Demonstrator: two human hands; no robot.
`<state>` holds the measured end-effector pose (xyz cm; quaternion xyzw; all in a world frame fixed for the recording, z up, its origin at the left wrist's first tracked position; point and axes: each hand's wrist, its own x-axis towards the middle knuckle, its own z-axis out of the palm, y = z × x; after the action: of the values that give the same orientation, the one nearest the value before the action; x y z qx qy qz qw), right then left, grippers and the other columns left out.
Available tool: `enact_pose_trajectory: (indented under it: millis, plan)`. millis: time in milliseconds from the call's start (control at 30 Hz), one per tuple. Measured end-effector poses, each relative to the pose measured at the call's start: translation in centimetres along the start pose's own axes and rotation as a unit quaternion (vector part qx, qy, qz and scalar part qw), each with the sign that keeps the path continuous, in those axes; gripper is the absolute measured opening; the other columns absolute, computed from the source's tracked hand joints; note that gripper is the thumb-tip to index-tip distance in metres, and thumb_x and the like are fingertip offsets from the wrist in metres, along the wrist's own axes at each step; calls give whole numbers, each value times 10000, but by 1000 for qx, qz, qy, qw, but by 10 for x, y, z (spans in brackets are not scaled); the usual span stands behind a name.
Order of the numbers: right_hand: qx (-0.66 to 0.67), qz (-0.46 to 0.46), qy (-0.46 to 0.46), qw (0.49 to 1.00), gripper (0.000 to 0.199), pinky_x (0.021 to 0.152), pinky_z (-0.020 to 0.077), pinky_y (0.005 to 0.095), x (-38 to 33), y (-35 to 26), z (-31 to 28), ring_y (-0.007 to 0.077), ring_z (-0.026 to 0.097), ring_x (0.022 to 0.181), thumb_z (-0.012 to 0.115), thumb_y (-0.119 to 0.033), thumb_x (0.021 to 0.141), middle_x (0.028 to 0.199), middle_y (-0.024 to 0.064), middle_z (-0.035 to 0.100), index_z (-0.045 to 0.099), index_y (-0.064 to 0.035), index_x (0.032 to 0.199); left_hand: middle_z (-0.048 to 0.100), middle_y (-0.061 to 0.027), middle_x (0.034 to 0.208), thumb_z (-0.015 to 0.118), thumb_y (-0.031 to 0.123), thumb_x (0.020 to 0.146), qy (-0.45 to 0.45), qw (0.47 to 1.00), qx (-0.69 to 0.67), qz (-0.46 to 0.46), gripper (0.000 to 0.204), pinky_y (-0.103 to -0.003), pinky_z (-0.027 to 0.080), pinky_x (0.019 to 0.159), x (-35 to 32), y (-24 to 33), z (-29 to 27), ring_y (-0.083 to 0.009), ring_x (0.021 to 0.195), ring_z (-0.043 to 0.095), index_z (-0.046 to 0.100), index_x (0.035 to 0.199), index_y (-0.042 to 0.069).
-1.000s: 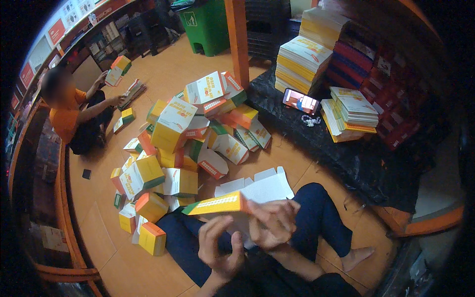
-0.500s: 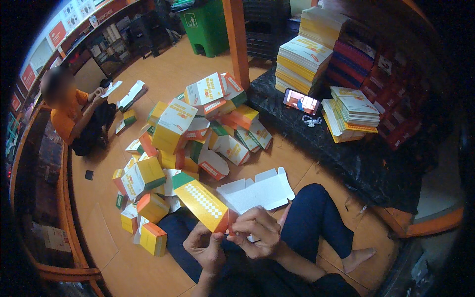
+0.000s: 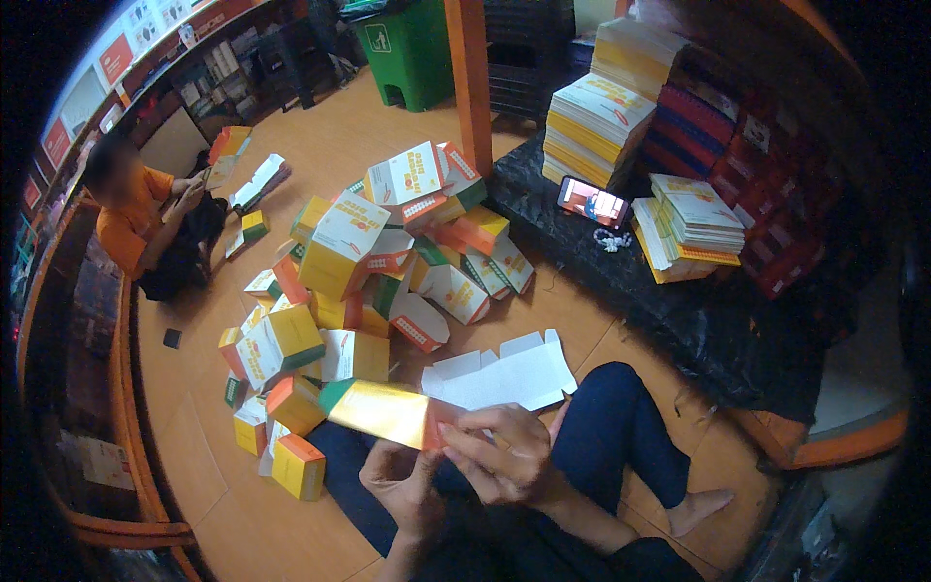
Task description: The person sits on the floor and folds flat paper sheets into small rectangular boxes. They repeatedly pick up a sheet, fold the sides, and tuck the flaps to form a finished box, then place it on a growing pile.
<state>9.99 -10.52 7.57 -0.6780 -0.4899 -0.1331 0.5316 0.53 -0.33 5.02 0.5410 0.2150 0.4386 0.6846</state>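
A: Head view, only one. Where's the piece in hand?

B: Yellow carton, held above the lap, green end to the left, orange end to the right. Right hand pinches the orange end between thumb and fingers. Left hand sits under the near edge, thumb and forefinger up; can't tell whether it pinches or only props.

A: Weak points?

B: Likely the orange end: too hard a squeeze could crease it. If the left hand is only propping, the green end might dip and the carton twist out of the right fingers. Glare on the yellow side hides any dents.

A: What's in the way?

B: Carton pile, left and beyond, loosely heaped. The green end reaches close to its near side; a wide swing to the left could topple some. White cardboard sheet lies on the floor just beyond the hands, beside the right knee; a shift of that leg might bend it.

A: Farther out?

B: Right: smartphone and beaded string on a black-covered platform, between the tall cardboard stack and the low cardboard stack. Far: orange post, green bin. Far left: seated co-worker, well apart.
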Motion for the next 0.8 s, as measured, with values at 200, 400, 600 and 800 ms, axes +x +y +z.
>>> enact_pose_trajectory:
  millis: [200,400,600,800]
  plan:
    - [68,-12,-100,993,668,1050,490,472,-3,13,24,416,479,1363,552,38,842,1516,271,394,347,-43,1473,671,-108,1175,757,-20,843,59,996,47,-42,337,-304,503,938,-4,3,2,-173,1041,650,644,1161,-35]
    - [31,13,-120,992,692,1013,508,478,-14,32,28,444,526,1289,623,28,836,1503,286,396,320,-102,1444,596,-251,1336,726,212,883,-143,952,262,64,534,-421,407,1074,0,10,-2,-363,1255,550,601,1307,-88]
    - [132,32,-71,988,762,901,569,484,-8,34,29,475,625,1096,698,13,853,1376,266,448,325,-169,1492,361,-272,1555,847,352,757,-356,891,277,52,1088,-450,184,1218,13,22,-11,-380,1462,330,233,1553,-65]
    - [211,177,-125,953,518,968,541,380,-5,22,5,303,651,1176,637,-41,948,1419,199,560,470,-42,1439,237,-306,1605,893,507,668,-415,834,352,93,1289,-628,-74,1187,32,15,-23,-460,1536,41,163,1571,-53]
